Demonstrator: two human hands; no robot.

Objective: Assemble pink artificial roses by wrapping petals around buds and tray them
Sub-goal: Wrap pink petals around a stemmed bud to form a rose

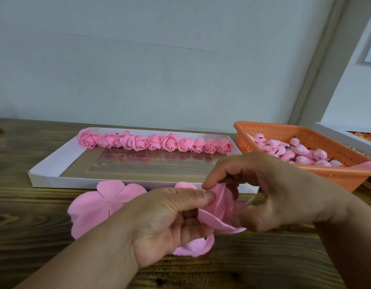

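- Tray [43,178]: near part bare; roses [153,142] line only the far wall.
- Flat petals [101,203] cover the counter [24,203] just before the tray's near wall.
- Basket [347,174] of buds [295,153] blocks the right.
- Left counter bare.

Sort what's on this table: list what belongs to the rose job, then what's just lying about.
Job: both hands, left hand and right hand, gripping a petal piece; flat petals; white tray with finished roses; orange basket of buds.

Lying about: a white box at the far right, contents unclear.
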